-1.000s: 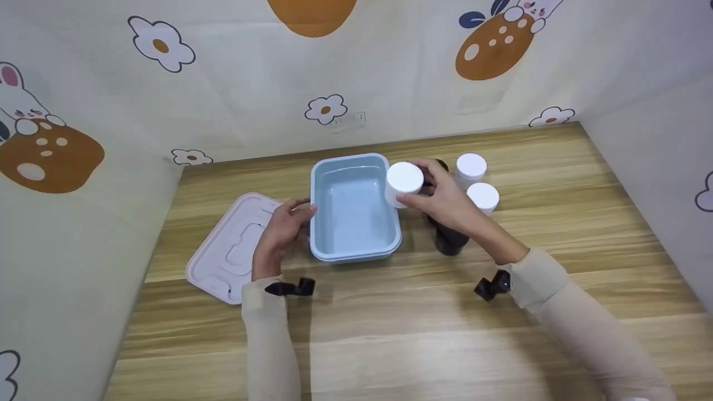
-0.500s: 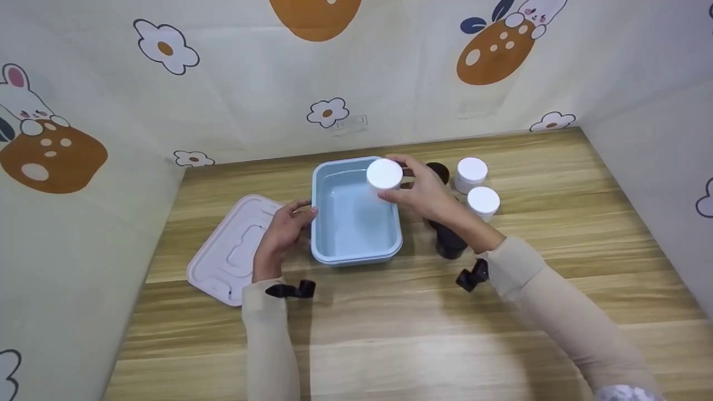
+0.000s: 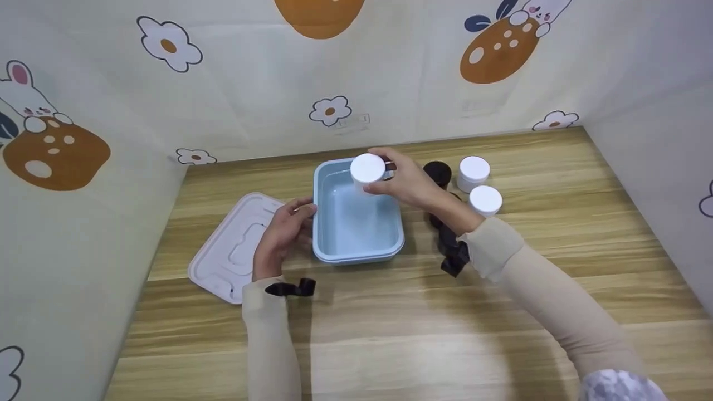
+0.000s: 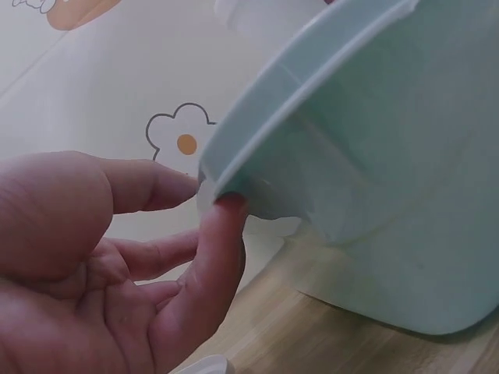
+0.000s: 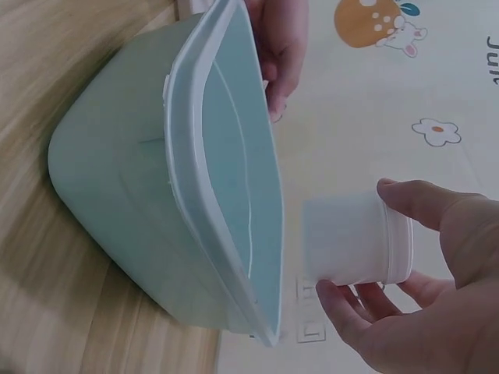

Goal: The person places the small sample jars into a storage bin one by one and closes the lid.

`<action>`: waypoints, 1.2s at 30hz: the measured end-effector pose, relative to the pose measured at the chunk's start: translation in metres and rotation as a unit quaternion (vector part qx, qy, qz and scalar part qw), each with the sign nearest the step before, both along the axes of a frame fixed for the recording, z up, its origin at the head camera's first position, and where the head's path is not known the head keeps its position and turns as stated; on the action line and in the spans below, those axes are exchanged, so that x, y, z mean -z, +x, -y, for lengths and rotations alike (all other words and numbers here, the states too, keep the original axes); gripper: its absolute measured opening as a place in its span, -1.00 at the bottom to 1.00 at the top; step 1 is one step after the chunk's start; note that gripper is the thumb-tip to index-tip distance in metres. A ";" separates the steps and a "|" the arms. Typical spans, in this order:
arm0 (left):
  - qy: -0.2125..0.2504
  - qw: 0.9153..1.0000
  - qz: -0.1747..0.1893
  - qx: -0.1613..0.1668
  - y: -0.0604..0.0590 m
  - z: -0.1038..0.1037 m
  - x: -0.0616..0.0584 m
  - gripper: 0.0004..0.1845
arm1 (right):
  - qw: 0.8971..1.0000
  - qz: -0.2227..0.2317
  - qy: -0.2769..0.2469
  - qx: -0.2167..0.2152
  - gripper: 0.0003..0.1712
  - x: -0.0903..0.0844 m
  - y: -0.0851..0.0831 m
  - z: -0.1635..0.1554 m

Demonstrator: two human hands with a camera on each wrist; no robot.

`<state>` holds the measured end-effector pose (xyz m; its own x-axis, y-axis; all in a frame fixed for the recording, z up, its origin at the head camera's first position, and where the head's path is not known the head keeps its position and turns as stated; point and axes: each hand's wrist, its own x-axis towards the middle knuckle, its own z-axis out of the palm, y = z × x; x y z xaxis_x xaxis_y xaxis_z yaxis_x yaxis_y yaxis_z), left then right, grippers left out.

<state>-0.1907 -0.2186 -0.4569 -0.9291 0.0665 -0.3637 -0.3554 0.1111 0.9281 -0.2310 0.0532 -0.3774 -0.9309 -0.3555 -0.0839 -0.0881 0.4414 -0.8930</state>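
Observation:
A light blue plastic bin (image 3: 356, 228) stands on the table with nothing visible inside it. My left hand (image 3: 286, 234) pinches its left rim between thumb and fingers, as the left wrist view shows with the bin wall (image 4: 390, 234) close up. Above the bin's far part, my right hand (image 3: 409, 181) holds a white lidded jar (image 3: 367, 169) between thumb and fingers. In the right wrist view the jar (image 5: 347, 238) hangs beside the bin's rim (image 5: 187, 132), apart from it.
Two more white jars, a rear one (image 3: 473, 174) and a nearer one (image 3: 485, 200), stand to the right. Several black jars (image 3: 438, 174) are beside them, partly under my right forearm. A pale lid (image 3: 223, 262) lies left of the bin. A patterned curtain (image 3: 250, 100) hangs behind the table.
My right hand has carried the white jar leftward, from the bin's right rim to over its far part. The left hand has stayed at the left rim.

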 end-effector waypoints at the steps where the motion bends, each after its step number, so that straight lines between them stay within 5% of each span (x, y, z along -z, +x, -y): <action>1: 0.000 1.000 0.001 0.001 0.000 0.000 0.000 -0.50 | 1.000 0.002 0.008 -0.001 -0.15 0.000 -0.002 0.001; 24: 0.001 1.000 0.012 0.004 -0.003 -0.003 -0.003 -0.48 | 0.987 -0.021 0.148 -0.058 -0.19 -0.008 -0.025 0.051; 36: -0.004 1.000 0.017 0.007 -0.002 -0.001 -0.005 -0.50 | 0.989 0.022 0.138 -0.042 -0.18 0.006 -0.040 0.061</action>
